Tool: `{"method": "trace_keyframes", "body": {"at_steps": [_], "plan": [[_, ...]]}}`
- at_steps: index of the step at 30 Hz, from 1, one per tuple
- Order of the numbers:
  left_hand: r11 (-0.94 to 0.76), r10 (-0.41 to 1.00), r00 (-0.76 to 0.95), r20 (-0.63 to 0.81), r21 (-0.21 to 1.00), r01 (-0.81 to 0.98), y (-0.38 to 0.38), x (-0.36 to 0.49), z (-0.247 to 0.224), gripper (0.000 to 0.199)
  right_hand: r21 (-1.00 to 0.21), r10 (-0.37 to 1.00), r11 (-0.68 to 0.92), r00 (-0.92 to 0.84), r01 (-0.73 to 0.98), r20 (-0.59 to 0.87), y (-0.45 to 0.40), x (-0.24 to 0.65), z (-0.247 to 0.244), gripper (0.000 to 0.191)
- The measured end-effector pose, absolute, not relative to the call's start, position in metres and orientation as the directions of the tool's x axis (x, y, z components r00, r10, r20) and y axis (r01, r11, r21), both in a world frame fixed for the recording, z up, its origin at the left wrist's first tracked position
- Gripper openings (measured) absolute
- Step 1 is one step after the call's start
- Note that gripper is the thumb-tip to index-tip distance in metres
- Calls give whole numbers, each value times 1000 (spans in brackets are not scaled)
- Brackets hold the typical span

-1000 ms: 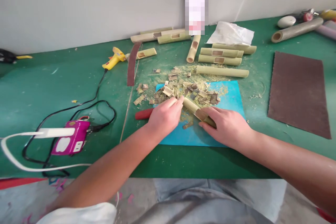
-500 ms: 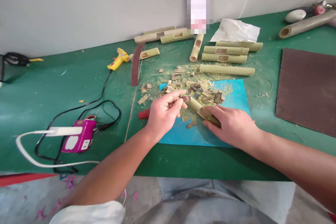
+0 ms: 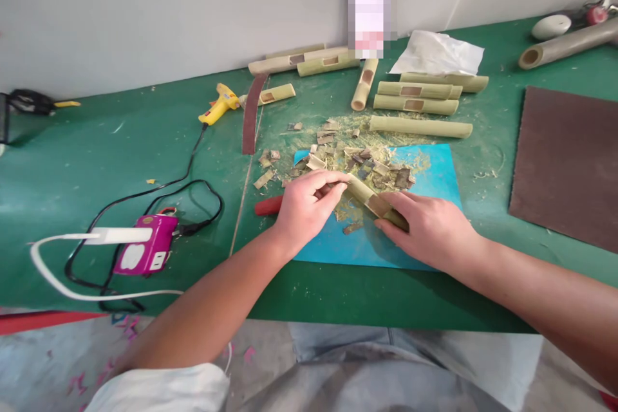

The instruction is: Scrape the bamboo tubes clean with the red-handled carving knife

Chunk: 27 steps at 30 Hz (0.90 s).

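Observation:
My right hand (image 3: 427, 225) is wrapped round the near end of a bamboo tube (image 3: 361, 190) with a rectangular window cut in its side. The tube lies slanted over a blue sheet (image 3: 309, 248). At its far end, my left hand (image 3: 311, 209) pinches a small brown piece of sandpaper against the bamboo; the fingers hide most of the sandpaper. Bamboo chips (image 3: 381, 168) and pale dust lie just beyond the hands. A red handle-like object (image 3: 268, 206) sticks out beside my left hand, partly covered by it.
More cut bamboo tubes (image 3: 420, 127) lie at the back. To the left are a yellow glue gun (image 3: 223, 104), a sandpaper strip (image 3: 251, 116) and a magenta power socket (image 3: 147, 244) with cords. A large brown sandpaper sheet (image 3: 564, 167) is at right; a white tissue (image 3: 437, 53) lies behind.
My left hand has shifted slightly right, its fingers now closer over the tube's far end, and the sandpaper shows less. The right hand keeps its grip. The view has shifted slightly.

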<state>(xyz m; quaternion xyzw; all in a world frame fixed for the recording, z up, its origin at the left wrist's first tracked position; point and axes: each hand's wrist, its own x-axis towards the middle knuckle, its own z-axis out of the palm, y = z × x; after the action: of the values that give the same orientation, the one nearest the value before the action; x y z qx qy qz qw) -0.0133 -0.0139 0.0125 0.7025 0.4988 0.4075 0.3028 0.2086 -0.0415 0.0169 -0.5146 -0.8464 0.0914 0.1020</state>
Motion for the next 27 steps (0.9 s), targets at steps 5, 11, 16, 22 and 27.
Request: {"method": "trace_keyframes", "body": {"at_steps": [5, 11, 16, 22, 27], "plan": [[-526, 850, 292, 439, 665, 531, -12, -16, 12, 17, -261, 888, 457, -453, 850, 78, -42, 210, 16, 28], [-536, 841, 301, 450, 614, 579, -7, -18, 9, 14, -254, 885, 465, -454, 848, 102, -42, 210, 16, 27], [-524, 849, 310, 428, 614, 590, -6, -17, 9, 14, -264, 883, 468, -458, 843, 104, -42, 210, 15, 28], [-551, 828, 327, 456, 552, 626, -8, -16, 11, 15, -266, 886, 463, -454, 845, 101, -42, 210, 14, 28], [-571, 817, 374, 439, 527, 629, -11, -15, 13, 15, -268, 891, 450, -448, 852, 70, -42, 210, 15, 27]]}}
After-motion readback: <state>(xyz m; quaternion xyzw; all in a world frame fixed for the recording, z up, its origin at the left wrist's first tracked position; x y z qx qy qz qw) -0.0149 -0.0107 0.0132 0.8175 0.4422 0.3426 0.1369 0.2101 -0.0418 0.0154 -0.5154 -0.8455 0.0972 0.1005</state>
